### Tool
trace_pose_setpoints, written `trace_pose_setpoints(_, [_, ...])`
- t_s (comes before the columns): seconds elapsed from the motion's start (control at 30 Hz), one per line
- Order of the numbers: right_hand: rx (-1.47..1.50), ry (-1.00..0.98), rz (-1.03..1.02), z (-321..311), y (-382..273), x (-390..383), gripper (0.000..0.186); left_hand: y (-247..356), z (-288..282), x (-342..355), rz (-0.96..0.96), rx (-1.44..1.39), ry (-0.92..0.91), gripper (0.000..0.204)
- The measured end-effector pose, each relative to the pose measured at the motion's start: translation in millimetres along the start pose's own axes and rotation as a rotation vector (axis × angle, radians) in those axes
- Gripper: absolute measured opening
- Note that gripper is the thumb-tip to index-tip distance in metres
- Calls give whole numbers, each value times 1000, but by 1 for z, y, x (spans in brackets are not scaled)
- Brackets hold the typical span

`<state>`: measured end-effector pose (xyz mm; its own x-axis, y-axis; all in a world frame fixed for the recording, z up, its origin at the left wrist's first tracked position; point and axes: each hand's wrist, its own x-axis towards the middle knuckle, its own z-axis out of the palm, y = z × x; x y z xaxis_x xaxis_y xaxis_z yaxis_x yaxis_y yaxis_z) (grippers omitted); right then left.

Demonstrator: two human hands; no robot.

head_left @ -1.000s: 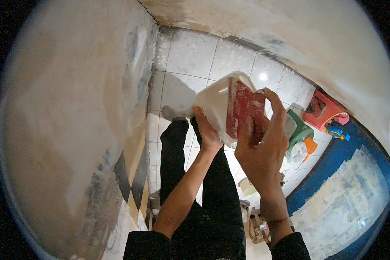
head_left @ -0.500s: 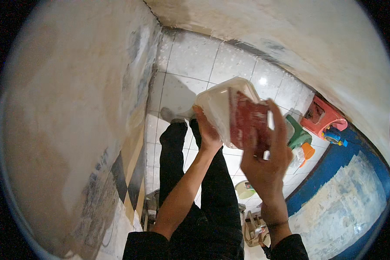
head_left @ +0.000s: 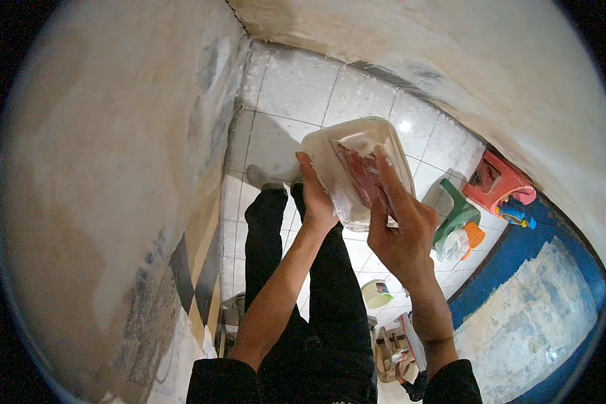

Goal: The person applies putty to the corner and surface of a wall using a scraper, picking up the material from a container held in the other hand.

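Observation:
My left hand (head_left: 318, 198) is wrapped round the left side of a translucent plastic tub (head_left: 320, 141), its thumb along the near wall. White, paste-like residue coats the inside of the tub. In my right hand (head_left: 407, 232) is a flat dark red scraper (head_left: 360, 172) smeared with white, gripped between thumb and fingers. The scraper is tilted and dips into the tub; whether its edge touches the bottom I cannot tell.
Pale, patchy walls (head_left: 114, 135) meet at a far corner above the white tiled floor (head_left: 289, 87). To the right are a red plastic stool (head_left: 498, 182), a green plastic item (head_left: 459, 215), an orange cup (head_left: 473, 236) and a blue-painted wall (head_left: 491, 269). A small pail (head_left: 376, 294) stands lower down.
The red scraper has turned from broad side up over the tub's right edge to slanting down into the tub. My right hand has shifted left and lower over it.

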<state>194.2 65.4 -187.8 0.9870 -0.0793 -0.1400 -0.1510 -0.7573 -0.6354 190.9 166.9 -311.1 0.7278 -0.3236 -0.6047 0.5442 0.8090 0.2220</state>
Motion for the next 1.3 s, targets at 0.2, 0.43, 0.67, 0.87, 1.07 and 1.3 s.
trace_pose_setpoints(0.2, [16,86,-37,15,2,-8,55,9,-11,0,55,124,32,76])
trace_pose_setpoints(0.43, [125,143,27,28,2,-23,54,21,-17,-5,58,186,47,75])
trace_pose_setpoints(0.67, [86,75,-79,38,-11,-22,53,25,-7,-6,138,147,46,75])
trace_pose_setpoints(0.87, [31,48,-157,46,-16,-25,55,23,-24,-9,105,135,84,78])
trace_pose_setpoints(1.07, [-50,229,-82,20,-20,-18,49,16,-25,-14,126,70,182,74])
trace_pose_setpoints(1.3, [-132,197,-207,36,-15,-13,43,1,-9,-12,165,7,199,79])
